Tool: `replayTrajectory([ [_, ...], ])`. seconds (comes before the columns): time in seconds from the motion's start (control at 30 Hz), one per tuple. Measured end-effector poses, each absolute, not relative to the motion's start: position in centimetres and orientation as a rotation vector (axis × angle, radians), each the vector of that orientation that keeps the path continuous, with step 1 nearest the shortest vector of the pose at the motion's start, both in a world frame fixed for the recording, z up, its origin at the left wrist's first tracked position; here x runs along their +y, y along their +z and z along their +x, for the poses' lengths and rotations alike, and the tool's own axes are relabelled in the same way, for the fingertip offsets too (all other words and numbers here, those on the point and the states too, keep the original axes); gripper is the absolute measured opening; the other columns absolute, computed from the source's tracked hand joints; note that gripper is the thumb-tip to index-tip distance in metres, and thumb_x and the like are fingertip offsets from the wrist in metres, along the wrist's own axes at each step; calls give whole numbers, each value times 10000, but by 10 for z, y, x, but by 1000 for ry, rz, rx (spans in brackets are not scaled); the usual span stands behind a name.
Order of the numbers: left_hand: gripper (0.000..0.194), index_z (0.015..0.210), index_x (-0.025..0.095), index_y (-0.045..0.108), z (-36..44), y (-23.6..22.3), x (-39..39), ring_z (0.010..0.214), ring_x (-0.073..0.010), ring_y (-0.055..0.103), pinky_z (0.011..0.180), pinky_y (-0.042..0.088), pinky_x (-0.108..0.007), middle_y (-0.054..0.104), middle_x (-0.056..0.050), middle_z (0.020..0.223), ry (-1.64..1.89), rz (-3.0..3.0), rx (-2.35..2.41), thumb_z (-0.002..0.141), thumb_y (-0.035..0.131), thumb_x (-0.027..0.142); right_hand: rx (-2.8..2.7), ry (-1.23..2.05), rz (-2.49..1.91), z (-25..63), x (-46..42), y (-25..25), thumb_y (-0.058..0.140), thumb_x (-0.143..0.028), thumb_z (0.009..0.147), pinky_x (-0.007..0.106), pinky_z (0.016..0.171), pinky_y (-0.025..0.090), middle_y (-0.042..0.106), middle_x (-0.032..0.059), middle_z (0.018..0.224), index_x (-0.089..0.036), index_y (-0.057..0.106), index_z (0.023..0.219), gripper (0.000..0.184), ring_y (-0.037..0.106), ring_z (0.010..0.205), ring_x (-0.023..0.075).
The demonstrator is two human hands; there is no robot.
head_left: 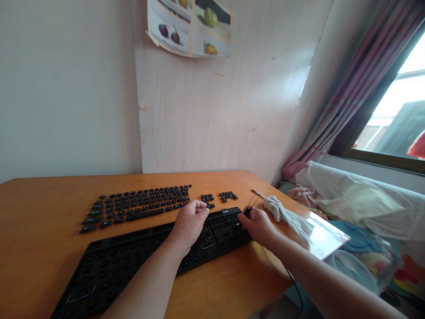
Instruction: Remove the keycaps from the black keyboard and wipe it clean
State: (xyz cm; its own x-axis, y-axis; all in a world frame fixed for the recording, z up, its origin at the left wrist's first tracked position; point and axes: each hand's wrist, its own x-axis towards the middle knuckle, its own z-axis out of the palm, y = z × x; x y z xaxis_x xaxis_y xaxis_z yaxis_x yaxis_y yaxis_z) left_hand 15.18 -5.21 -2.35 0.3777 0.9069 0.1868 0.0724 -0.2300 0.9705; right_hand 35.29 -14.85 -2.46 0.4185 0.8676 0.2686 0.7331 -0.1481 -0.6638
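Observation:
A black keyboard frame (109, 261) with its keycaps taken off lies across the orange table (40, 221). Behind it the removed black keycaps (136, 204) are laid out in rows like a keyboard. My left hand (189, 223) hovers over the frame's right part, fingers curled into a pinch near two small groups of keycaps (217, 196). My right hand (257, 226) rests at the frame's right end, closed on a small dark tool (248, 211) with thin wires sticking up.
A white cloth (285, 212) lies on the table's right side, next to a small stick. A bed with bedding (352, 199) stands to the right under a window with a curtain. A fruit poster (189, 26) hangs on the wall.

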Motion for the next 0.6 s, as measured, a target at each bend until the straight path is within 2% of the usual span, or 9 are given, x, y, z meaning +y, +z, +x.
replayTrajectory([
  [0.27, 249, 909, 159, 636, 152, -24, -51, 770, -189, 621, 729, 458, -298, 663, -49, 791, 996, 1653, 916, 744, 604, 343, -1071, 368, -1788, 359, -152, -22, 554, -387, 763, 230, 441, 275, 433, -41, 475, -182, 501, 569, 287, 372, 453, 93],
  [0.43, 194, 860, 167, 657, 156, -18, -61, 736, -186, 606, 736, 448, -303, 667, -46, 756, 1032, 1718, 855, 744, 615, 317, -1062, 484, -1588, 348, -153, -15, 574, -463, 786, 229, 464, 314, 506, -28, 530, -181, 541, 658, 312, 415, 471, 98],
  [0.6, 272, 946, 168, 668, 163, -13, -79, 850, -196, 633, 808, 468, -305, 704, -72, 890, 888, 1540, 600, 742, 676, 347, -1058, 545, -1415, 319, -149, -4, 615, -504, 777, 225, 478, 353, 571, -18, 608, -193, 537, 757, 321, 460, 496, 103],
])
